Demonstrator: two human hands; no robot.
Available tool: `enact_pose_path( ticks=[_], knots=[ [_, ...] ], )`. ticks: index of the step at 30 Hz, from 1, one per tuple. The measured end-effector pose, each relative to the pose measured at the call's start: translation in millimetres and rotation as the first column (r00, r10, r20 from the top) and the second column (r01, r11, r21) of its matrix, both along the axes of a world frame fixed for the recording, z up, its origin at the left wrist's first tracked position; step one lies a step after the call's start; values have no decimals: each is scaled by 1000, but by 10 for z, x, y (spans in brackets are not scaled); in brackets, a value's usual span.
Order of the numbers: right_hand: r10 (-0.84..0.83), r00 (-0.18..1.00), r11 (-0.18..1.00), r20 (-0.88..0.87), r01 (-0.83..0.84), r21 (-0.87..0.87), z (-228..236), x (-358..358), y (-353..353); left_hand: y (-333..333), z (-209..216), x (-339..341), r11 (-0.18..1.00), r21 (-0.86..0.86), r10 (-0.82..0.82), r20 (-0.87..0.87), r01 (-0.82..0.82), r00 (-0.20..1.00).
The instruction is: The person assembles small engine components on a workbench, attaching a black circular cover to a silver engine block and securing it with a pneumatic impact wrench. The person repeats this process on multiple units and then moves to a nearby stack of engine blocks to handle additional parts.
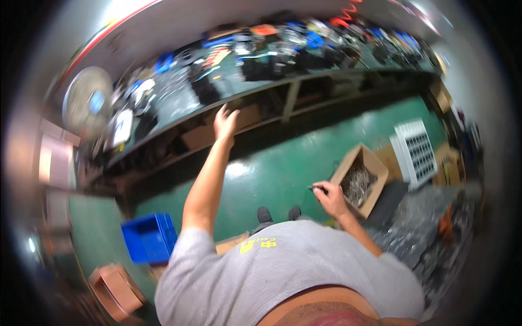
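Note:
My left arm stretches forward, and my left hand (225, 124) hangs in the air just short of the workbench's front edge (239, 99). Its fingers are apart and nothing shows in them. My right hand (330, 200) is closed near my right side, beside an open cardboard box (376, 163). Between its thumb and fingers a small, thin dark thing (315, 188) pokes out to the left; it is too blurred to name. Inside the box lies a heap of small, shiny, thin pieces (357, 182).
Tools, parts and blue bins crowd the long bench. A round fan (87, 103) stands at its left end. On the green floor are a blue bin (144, 238), a brown box (115, 290) and a white gridded panel (417, 150). Grey plastic sheeting (418, 223) lies at the right.

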State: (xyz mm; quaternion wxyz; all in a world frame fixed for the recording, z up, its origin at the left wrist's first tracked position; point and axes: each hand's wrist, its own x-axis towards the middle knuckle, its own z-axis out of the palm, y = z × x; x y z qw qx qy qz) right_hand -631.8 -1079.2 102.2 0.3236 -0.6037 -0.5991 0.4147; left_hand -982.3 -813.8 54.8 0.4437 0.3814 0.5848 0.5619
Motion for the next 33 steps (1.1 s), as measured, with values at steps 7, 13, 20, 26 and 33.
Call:
enact_pose_path(
  ticks=[7, 13, 20, 26, 33],
  knots=[
    [-176, 981, 983, -78, 171, -65, -120, 189, 560, -1648, -2071, -469, 587, -644, -564, 110, 491, 819],
    [-311, 935, 949, -174, 294, -113, -340, 530, 890, -1962, -2894, -652, 343, -753, -934, -210, 562, 289],
    [-367, 916, 930, -163, 356, -90, -775, 1286, 1657, -483, -2923, -577, 497, -716, -868, -425, 490, 258],
    [-392, 919, 919, -41, 390, -54, -792, 2294, 2410, 1102, -1675, 1021, 479, -716, -870, -309, 508, 384],
    [-536, 843, 843, -52, 531, -90, -1288, 3464, 3205, 2623, -1600, 2712, 417, -669, -908, -275, 615, 317]
  ],
)
